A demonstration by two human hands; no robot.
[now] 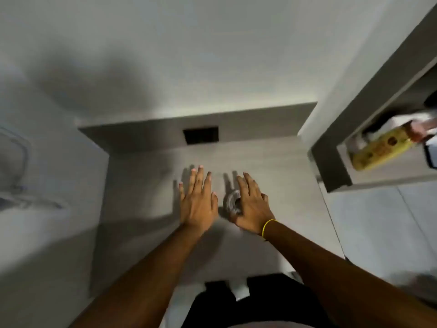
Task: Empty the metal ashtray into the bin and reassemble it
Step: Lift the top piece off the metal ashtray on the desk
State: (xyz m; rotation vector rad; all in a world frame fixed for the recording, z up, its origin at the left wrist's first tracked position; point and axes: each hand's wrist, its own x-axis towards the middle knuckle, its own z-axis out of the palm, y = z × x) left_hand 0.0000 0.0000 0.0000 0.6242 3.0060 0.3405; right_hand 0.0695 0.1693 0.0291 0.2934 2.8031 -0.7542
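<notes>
A small round metal ashtray (231, 201) sits on the grey desk top (142, 209), blurred, with a dark middle. My right hand (251, 204) lies over its right side, fingers spread and thumb curled near its front edge; whether it grips the ashtray I cannot tell. To the left of the ashtray, my left hand (198, 197) hovers flat with fingers apart, holding nothing. No bin is in view.
A raised grey back ledge (260, 119) with a dark square opening (201, 135) runs behind the hands. At the right, a shelf unit (335, 162) holds a yellow packet (380, 150) and other items. A chair frame (14, 162) shows at the left.
</notes>
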